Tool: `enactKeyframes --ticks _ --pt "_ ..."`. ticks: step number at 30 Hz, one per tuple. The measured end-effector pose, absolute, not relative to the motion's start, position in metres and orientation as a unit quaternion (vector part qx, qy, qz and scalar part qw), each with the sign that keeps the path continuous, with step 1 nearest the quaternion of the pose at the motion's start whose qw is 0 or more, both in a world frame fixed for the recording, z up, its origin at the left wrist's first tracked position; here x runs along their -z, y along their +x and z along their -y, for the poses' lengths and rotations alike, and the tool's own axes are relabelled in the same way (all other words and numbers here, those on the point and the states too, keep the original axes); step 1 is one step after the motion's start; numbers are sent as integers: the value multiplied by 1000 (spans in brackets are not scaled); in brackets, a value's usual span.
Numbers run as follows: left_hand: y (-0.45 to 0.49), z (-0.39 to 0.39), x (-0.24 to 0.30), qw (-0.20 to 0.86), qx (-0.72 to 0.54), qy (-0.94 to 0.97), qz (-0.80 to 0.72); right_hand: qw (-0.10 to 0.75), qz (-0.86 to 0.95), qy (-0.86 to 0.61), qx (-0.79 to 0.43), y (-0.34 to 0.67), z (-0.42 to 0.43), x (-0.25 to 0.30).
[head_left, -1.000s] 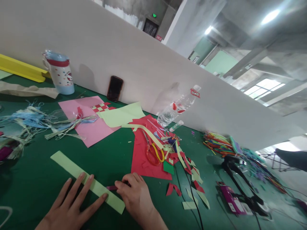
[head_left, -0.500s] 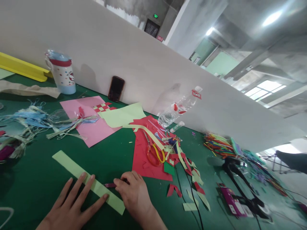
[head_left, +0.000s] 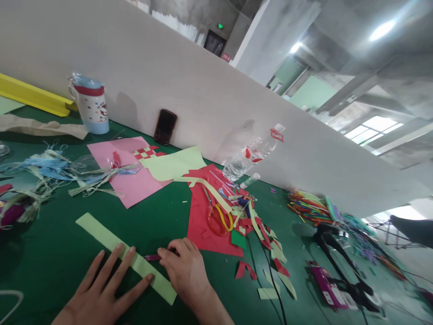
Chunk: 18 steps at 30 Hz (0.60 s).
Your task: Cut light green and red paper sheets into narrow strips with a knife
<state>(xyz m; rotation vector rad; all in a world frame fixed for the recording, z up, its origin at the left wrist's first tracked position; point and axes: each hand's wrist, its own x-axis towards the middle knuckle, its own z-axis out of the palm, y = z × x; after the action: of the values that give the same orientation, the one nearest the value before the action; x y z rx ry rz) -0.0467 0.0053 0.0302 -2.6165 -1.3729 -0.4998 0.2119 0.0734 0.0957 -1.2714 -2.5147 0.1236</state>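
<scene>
A long pale green paper strip [head_left: 101, 232] lies slantwise on the green table [head_left: 50, 262]. My left hand [head_left: 101, 293] rests flat on its near part, fingers spread and stretched out. My right hand [head_left: 186, 271] is closed around a small dark pink tool [head_left: 153, 257], whose tip touches the strip just right of my left fingers. I cannot tell what kind of tool it is.
Behind lie a red sheet [head_left: 206, 216] with red-and-yellow scissors [head_left: 218, 216], paper scraps, a pink sheet [head_left: 125, 169], a woven red-and-green square [head_left: 147, 152], thread bundles [head_left: 50, 174], a mug [head_left: 90, 104], a phone [head_left: 165, 126] against the white wall, a lying bottle [head_left: 250, 155] and coloured sticks [head_left: 309, 203].
My right hand has slid the tool a little to the left along the strip. The left hand stays flat on the paper.
</scene>
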Motion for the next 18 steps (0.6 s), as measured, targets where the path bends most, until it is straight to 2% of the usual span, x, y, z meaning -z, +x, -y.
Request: enactKeyframes --ticks 8,18 --pt "-50 3 -26 34 188 -859 474 139 883 -444 -66 221 -62 -103" --pt "-62 0 -27 61 196 -858 471 161 881 -441 -57 223 -60 -101"
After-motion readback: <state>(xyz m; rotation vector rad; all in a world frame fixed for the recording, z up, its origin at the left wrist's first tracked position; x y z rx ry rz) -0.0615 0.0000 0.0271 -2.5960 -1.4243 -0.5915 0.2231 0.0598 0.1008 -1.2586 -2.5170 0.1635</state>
